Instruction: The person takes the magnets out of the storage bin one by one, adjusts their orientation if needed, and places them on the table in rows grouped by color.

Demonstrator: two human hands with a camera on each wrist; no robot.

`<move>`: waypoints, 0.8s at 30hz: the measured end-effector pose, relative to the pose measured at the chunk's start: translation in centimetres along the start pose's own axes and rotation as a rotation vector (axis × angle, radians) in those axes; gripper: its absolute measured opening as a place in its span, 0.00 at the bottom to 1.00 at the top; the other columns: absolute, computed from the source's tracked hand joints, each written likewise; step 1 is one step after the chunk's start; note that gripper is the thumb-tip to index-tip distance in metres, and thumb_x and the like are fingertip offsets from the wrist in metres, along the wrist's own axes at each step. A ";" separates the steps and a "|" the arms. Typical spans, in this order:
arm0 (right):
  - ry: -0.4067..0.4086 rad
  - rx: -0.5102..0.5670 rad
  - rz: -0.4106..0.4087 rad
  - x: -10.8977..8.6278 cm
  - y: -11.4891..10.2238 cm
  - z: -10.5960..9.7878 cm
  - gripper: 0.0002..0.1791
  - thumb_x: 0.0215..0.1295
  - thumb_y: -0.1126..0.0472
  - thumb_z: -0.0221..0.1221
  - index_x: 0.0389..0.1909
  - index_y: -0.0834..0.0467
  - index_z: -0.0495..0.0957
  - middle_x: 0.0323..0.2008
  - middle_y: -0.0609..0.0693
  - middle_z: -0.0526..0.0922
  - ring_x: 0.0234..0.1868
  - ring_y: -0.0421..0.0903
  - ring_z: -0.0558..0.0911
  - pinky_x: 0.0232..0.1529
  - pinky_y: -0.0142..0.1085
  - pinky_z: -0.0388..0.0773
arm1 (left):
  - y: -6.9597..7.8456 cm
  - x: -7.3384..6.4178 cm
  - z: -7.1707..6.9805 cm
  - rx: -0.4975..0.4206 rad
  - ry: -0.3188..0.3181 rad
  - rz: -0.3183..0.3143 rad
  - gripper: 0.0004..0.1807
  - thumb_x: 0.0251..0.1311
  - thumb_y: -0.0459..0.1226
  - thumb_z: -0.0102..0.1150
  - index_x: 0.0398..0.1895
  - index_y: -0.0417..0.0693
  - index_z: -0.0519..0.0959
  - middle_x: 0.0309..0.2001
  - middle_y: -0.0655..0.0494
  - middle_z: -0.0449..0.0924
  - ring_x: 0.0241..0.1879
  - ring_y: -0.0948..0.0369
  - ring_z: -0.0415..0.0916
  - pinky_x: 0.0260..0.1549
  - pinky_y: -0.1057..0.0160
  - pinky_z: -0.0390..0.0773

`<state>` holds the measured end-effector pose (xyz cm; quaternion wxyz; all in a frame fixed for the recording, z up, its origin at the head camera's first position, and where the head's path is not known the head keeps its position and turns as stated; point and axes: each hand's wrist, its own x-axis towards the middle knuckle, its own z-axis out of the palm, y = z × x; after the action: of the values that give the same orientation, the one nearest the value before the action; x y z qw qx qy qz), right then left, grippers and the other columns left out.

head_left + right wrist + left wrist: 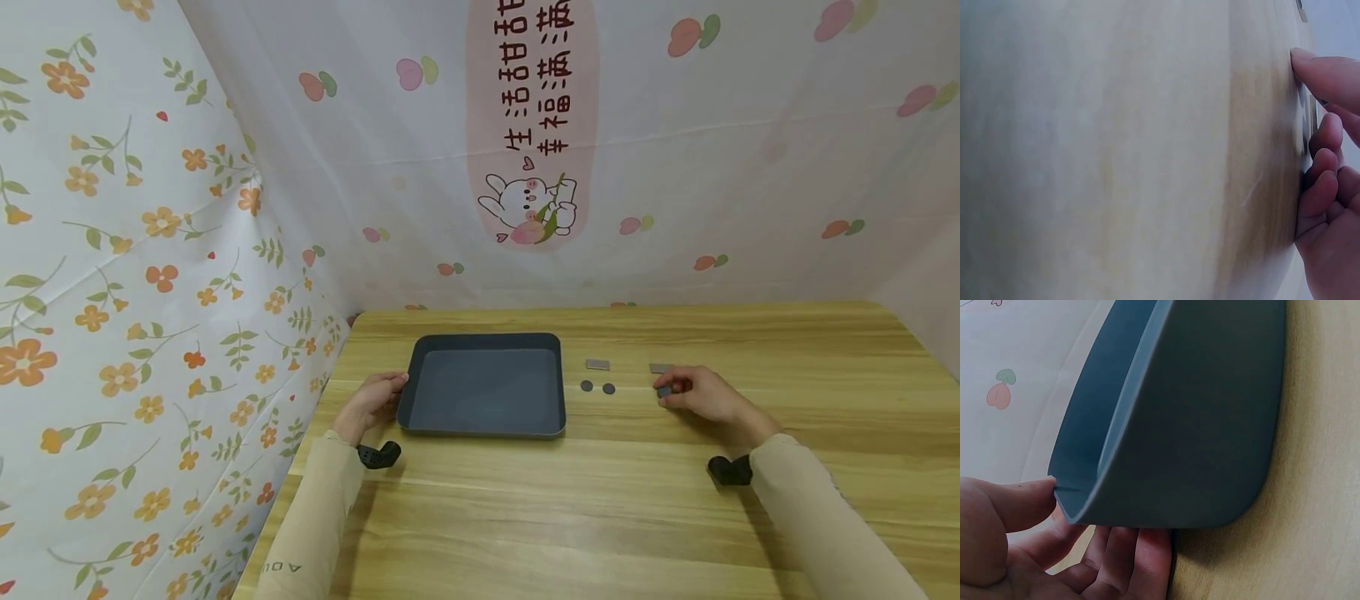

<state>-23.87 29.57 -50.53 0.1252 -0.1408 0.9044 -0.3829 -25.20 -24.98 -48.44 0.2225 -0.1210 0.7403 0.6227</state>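
Observation:
A dark blue-grey rectangular tray lies on the table. At its left side, my left hand grips the rim; the left wrist view has the thumb on the edge and fingers against the outer wall. Over on the right, my right hand is low at the tabletop, thumb and forefinger apart around a small dark disc. A small grey rectangular plate lies just beyond those fingers, partly hidden. In the right wrist view, the other fingers are curled near the wood.
Between tray and right hand lie another grey rectangular plate and two dark discs, a left disc and a right disc. The wood-grain table meets a printed cloth at the back and left.

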 end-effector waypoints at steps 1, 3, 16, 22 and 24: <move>-0.002 0.007 0.003 0.0 0.0 0.0 0.14 0.62 0.61 0.64 0.47 0.63 0.79 0.35 0.52 0.73 0.34 0.41 0.67 0.33 0.30 0.66 | 0.0 -0.1 -0.2 -0.008 -0.022 0.011 0.24 0.74 0.41 0.45 0.65 0.33 0.65 0.41 0.55 0.77 0.37 0.64 0.75 0.41 0.62 0.77; -0.008 0.023 0.008 0.1 0.0 -0.1 0.15 0.62 0.61 0.64 0.47 0.63 0.79 0.35 0.52 0.73 0.34 0.41 0.67 0.32 0.30 0.66 | -0.1 -0.1 -0.2 -0.007 -0.027 0.013 0.25 0.73 0.42 0.46 0.64 0.34 0.66 0.43 0.53 0.77 0.39 0.63 0.75 0.44 0.60 0.76; -0.006 0.047 0.009 0.1 0.2 0.0 0.14 0.61 0.62 0.64 0.45 0.65 0.78 0.34 0.53 0.73 0.33 0.40 0.67 0.33 0.30 0.67 | 0.3 0.0 0.2 0.009 0.021 -0.046 0.25 0.75 0.39 0.40 0.68 0.34 0.61 0.48 0.51 0.74 0.41 0.62 0.73 0.42 0.63 0.75; -0.003 0.050 0.009 0.1 0.3 0.0 0.14 0.62 0.62 0.64 0.45 0.65 0.78 0.35 0.53 0.74 0.34 0.39 0.67 0.33 0.30 0.67 | 0.2 0.0 0.1 0.015 0.029 -0.041 0.24 0.75 0.40 0.40 0.68 0.34 0.62 0.48 0.51 0.74 0.42 0.62 0.73 0.44 0.61 0.75; -0.004 0.050 0.008 0.1 0.3 0.0 0.14 0.62 0.62 0.64 0.45 0.66 0.78 0.35 0.53 0.73 0.33 0.40 0.67 0.33 0.30 0.67 | 0.1 0.0 0.2 0.017 0.027 -0.035 0.24 0.75 0.40 0.40 0.68 0.34 0.62 0.48 0.51 0.75 0.42 0.62 0.73 0.44 0.61 0.75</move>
<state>-23.97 29.73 -50.71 0.1319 -0.1345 0.8950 -0.4044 -25.24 -24.81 -48.36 0.2245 -0.1405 0.7464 0.6105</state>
